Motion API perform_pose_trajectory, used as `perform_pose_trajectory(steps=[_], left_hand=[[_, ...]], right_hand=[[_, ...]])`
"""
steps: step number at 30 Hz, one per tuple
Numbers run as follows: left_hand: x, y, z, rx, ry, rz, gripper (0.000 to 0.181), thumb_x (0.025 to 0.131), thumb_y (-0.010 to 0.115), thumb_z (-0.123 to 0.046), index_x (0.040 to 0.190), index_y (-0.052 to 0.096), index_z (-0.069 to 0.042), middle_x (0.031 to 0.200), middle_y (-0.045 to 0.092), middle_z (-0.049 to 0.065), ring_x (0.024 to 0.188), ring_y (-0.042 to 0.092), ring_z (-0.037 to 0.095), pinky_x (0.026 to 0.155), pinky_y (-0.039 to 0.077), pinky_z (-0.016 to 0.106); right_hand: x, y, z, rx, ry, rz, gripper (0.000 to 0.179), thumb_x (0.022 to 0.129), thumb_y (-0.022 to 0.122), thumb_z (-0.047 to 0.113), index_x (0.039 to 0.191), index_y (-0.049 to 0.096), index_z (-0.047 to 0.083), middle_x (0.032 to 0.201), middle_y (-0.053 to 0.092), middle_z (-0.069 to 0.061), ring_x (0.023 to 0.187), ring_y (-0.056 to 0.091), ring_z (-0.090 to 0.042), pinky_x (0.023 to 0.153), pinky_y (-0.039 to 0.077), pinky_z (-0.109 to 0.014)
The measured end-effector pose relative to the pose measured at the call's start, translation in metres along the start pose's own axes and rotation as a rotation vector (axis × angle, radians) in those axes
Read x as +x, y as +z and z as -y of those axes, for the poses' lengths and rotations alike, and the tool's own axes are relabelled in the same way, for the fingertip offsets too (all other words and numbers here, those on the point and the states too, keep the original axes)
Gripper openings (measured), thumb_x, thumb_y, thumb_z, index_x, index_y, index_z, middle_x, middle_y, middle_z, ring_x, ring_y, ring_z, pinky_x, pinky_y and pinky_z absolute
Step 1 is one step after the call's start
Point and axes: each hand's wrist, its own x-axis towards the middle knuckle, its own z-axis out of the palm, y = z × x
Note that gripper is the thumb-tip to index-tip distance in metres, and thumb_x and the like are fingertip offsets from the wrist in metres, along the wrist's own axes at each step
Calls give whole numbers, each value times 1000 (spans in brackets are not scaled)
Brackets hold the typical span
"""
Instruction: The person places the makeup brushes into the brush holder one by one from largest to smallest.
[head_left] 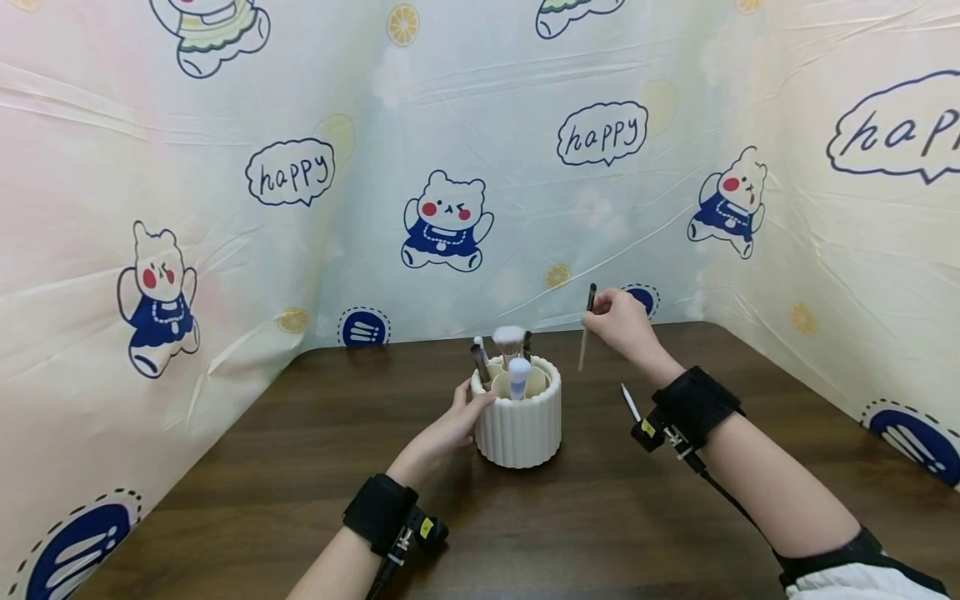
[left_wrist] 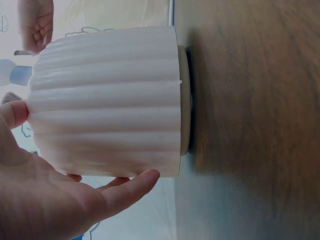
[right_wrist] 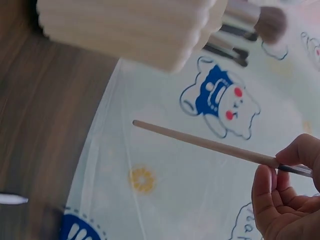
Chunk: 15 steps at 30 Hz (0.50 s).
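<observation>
A white ribbed brush holder stands upright on the brown table, with several makeup brushes in it, among them a fluffy pale brush and a white-tipped brush. My left hand grips the holder's left side; in the left wrist view the thumb lies at the rim and the fingers along the ribbed wall. Right of the holder and above the table, my right hand pinches a thin makeup brush near its dark end. Its pale wooden handle points down, touching nothing.
A white pen-like stick lies on the table near the right wrist, partly hidden by the wrist camera. A patterned plastic sheet hangs around the table's back and sides.
</observation>
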Motion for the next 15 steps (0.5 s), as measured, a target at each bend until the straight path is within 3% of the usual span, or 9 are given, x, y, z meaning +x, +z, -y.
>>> perform_pose_trajectory(steps=[7, 15], left_hand=[[-1, 0, 0, 0, 2, 0, 80, 98, 38, -47, 151, -9, -10, 157, -3, 26, 145, 12, 43, 110, 25, 64], [-1, 1, 0, 1, 1, -3, 81, 98, 38, -48, 152, -9, -10, 157, -3, 26, 145, 13, 42, 110, 25, 63]], right_hand=[[-4, 6, 14, 43, -20, 34, 18, 88, 54, 11, 99, 55, -3, 106, 63, -23, 95, 58, -31, 74, 45, -31], [-6, 7, 21, 70, -33, 10, 16, 89, 55, 11, 98, 56, -2, 103, 62, -20, 95, 58, -30, 75, 44, -30]])
